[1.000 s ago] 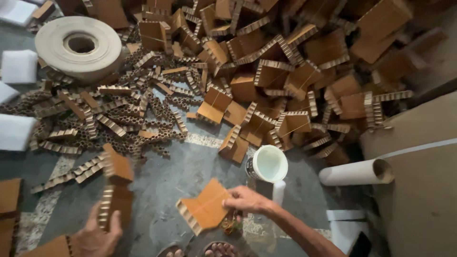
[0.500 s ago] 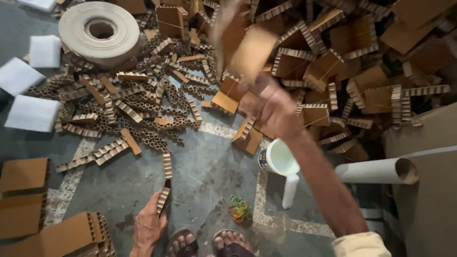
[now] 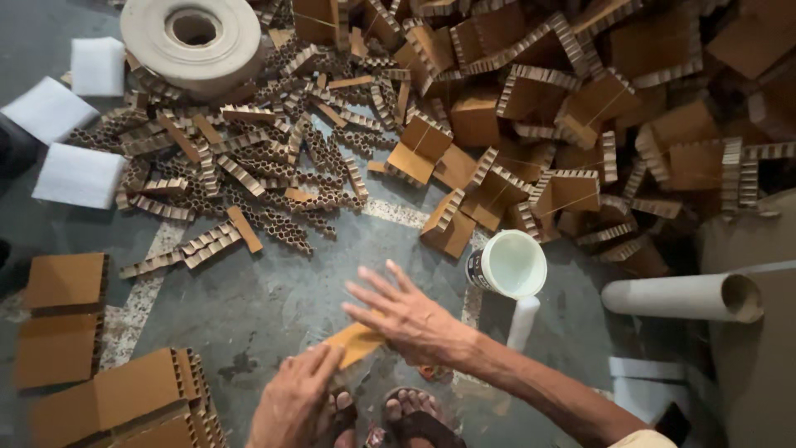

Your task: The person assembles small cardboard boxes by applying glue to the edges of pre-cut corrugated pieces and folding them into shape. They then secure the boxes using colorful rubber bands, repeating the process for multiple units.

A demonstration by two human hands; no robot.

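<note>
At the bottom centre of the frame, both hands meet over a small flat brown cardboard piece. The right hand lies with its fingers spread and stretched toward the left, its palm pressed down on the right end of the piece. The left hand comes up from the lower edge, fingers loosely together, their tips touching the piece's lower left edge; whether it pinches the card cannot be told. The piece sits just above the grey concrete floor, in front of the person's toes in dark sandals.

Just right of the right hand stands a white plastic cup, and below it a small white tube. Farther right lies a long pale cardboard tube.

The upper right of the frame is filled by a heap of brown honeycomb cardboard blocks. In the upper centre and left, narrow honeycomb cardboard strips lie scattered on the floor. A large roll of pale paper tape sits at the upper left, with white foam pads near it at the left edge. At the lower left, flat brown cardboard panels lie beside a stack of honeycomb boards.
</note>
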